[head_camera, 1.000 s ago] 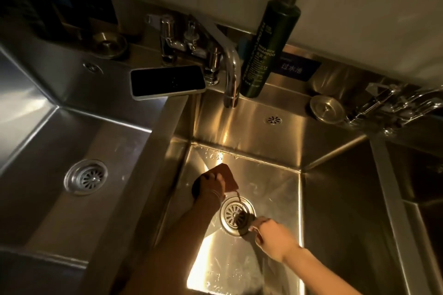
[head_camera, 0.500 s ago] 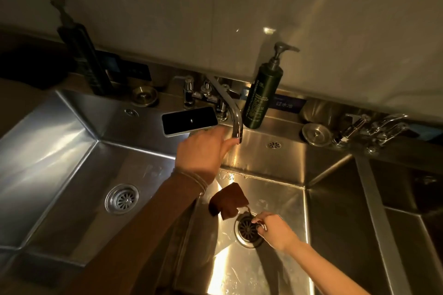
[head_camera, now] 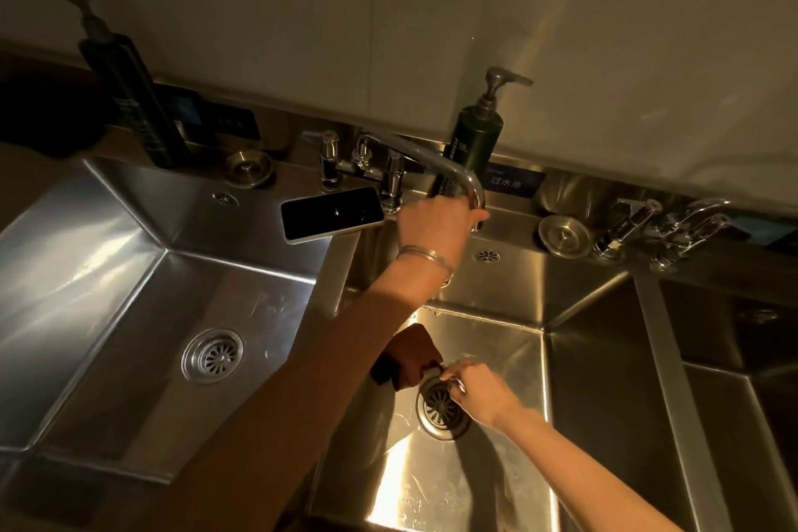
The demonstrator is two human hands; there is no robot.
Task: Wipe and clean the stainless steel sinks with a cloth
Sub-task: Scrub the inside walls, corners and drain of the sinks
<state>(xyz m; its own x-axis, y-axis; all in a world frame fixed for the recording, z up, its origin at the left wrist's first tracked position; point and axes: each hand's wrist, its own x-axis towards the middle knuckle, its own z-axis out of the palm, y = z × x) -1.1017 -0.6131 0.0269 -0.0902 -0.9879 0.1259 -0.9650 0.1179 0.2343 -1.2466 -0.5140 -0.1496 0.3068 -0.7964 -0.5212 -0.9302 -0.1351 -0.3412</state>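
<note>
Left hand (head_camera: pixel 434 225): my fingers are wrapped over the end of the faucet spout (head_camera: pixel 436 162), above the middle sink (head_camera: pixel 488 337).
Right hand (head_camera: pixel 479 391): low in the middle sink, fingertips pinched together on the rim of the drain strainer (head_camera: pixel 440 410).
Cloth (head_camera: pixel 412 354): dark brown, crumpled on the sink floor, touching the strainer's left edge, released by both hands.
Phone (head_camera: pixel 332 214): flat on the ledge between left sink (head_camera: pixel 108 272) and middle sink.
Soap bottle (head_camera: pixel 473 143): upright behind the spout.

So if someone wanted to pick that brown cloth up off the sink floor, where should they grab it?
Probably by the raised fold at the far end of the brown cloth, pinched from above. That end is bunched and clear, while its near edge sits beside the drain, where the right hand is busy.
</note>
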